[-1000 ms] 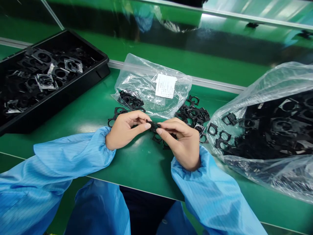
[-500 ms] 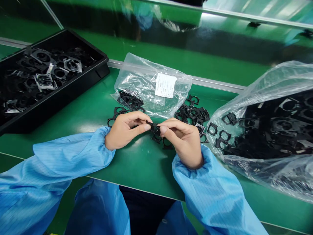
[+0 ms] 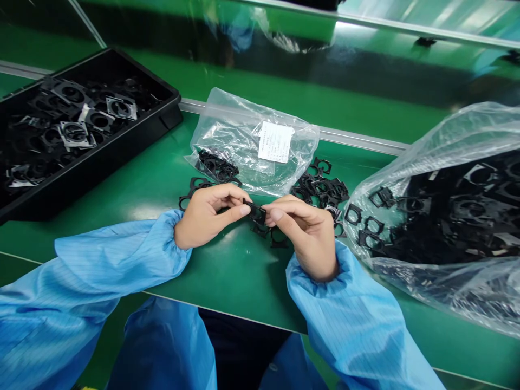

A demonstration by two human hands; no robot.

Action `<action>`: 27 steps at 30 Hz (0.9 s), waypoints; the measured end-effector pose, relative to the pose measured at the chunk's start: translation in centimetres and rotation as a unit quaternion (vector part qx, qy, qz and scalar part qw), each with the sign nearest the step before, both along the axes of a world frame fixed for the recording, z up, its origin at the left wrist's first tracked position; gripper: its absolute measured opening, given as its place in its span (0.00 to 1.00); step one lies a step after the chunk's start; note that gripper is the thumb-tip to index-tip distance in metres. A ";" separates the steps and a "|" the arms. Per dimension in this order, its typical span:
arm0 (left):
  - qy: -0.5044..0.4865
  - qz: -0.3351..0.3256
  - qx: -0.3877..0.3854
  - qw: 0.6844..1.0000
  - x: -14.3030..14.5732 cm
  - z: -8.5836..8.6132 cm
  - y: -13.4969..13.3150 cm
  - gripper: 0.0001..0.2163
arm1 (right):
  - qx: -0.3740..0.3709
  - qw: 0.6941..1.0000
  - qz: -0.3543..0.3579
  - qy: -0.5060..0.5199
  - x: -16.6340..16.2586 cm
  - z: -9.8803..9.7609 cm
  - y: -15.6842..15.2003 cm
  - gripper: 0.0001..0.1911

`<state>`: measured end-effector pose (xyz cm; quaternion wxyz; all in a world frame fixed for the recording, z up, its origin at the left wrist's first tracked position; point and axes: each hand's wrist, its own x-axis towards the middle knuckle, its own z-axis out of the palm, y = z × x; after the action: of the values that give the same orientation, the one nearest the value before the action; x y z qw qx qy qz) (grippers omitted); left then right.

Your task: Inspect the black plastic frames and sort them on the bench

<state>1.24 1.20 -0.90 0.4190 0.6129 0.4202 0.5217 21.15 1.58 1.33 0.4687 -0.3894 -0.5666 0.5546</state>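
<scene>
Between my hands is a small black plastic frame part (image 3: 257,213), raised a little over the green table. My left hand (image 3: 211,213) pinches its left end between thumb and fingertips. The thumb and index finger of my right hand (image 3: 306,227) close on its right edge. Fingertips cover both ends of the part, so its full shape is hidden. Just beneath it lie more black frames (image 3: 278,237) with round openings. A pile of similar black frames (image 3: 323,188) rests beyond my right hand, and a few black ring frames (image 3: 197,187) lie beyond my left.
A black bin (image 3: 134,130) full of black and silvery frames stands at left. A clear plastic bag (image 3: 244,130) with a white label (image 3: 276,142) lies at the back. The large open bag (image 3: 406,265) at right holds many black parts. A metal rail (image 3: 361,142) borders the table.
The black frame part has tilted between my fingers, showing more of its face. My right fingertips have shifted slightly on its edge; my left hand stays almost still.
</scene>
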 end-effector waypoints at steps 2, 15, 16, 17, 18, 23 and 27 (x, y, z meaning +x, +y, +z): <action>-0.002 0.003 0.002 1.000 0.0 0.0 0.0 0.06 | 0.001 1.000 0.001 0.006 0.0 -0.1 0.0 0.06; 0.008 0.019 -0.001 1.000 0.1 -0.1 -0.2 0.09 | 0.029 0.999 -0.024 -0.024 0.0 -0.3 -0.2 0.01; 0.008 0.022 -0.002 1.000 0.1 -0.1 -0.2 0.10 | 0.021 0.999 -0.020 -0.023 -0.1 -0.3 -0.1 0.02; 0.008 0.026 -0.003 1.000 0.1 -0.1 -0.2 0.10 | 0.013 1.000 -0.015 -0.024 -0.1 -0.3 -0.1 0.03; 0.006 0.029 -0.003 1.000 0.1 -0.1 -0.2 0.10 | 0.004 1.000 -0.011 -0.024 -0.1 -0.4 -0.1 0.05; 0.006 0.028 -0.014 1.000 0.1 -0.1 -0.1 0.12 | 0.004 0.999 -0.018 -0.027 -0.2 -0.5 0.0 0.04; 0.017 0.009 -0.029 0.999 0.1 -0.2 -0.1 0.16 | 0.031 0.998 -0.041 -0.042 0.1 -0.4 0.0 0.01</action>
<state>1.35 1.11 -1.10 0.4248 0.6052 0.4480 0.5026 21.24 1.56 0.92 0.4785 -0.4206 -0.5861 0.5005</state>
